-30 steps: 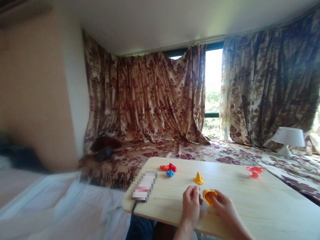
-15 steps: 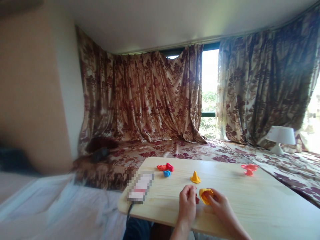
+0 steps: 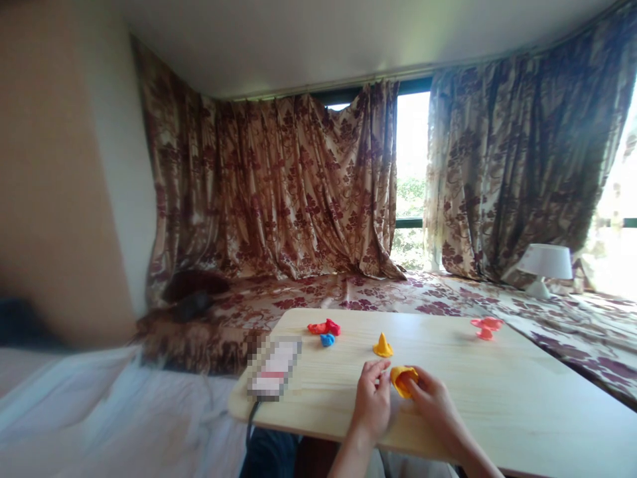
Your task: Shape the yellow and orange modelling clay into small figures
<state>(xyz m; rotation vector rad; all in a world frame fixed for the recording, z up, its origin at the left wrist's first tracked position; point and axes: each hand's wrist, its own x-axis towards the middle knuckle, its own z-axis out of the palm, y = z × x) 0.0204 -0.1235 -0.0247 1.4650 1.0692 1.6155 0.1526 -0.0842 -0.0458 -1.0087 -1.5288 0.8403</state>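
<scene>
My right hand [image 3: 430,395] grips a hollow, cup-shaped piece of yellow modelling clay [image 3: 399,378], its thumb and fingers on the rim and inside the opening. Just left of that piece, apart from it, my left hand [image 3: 373,398] has its fingers curled in and their tips close together; whatever they may hold is too small to make out. Beyond both hands a yellow clay cone with a flared brim [image 3: 383,346] stands upright on the table. Farther left lie a lump of red clay [image 3: 324,327] and a smaller blue lump [image 3: 327,340].
The light wooden table [image 3: 497,398] carries a pinkish-red clay-like object [image 3: 486,327] at its far right. A blurred-out device [image 3: 275,370] with a black cable lies by the left edge. Behind are a white lamp [image 3: 545,265] and patterned curtains [image 3: 288,192].
The view has shifted slightly. My right hand has turned the yellow cup-shaped piece a little, and my left fingers have changed their pose; a dark reddish bit beside them no longer shows.
</scene>
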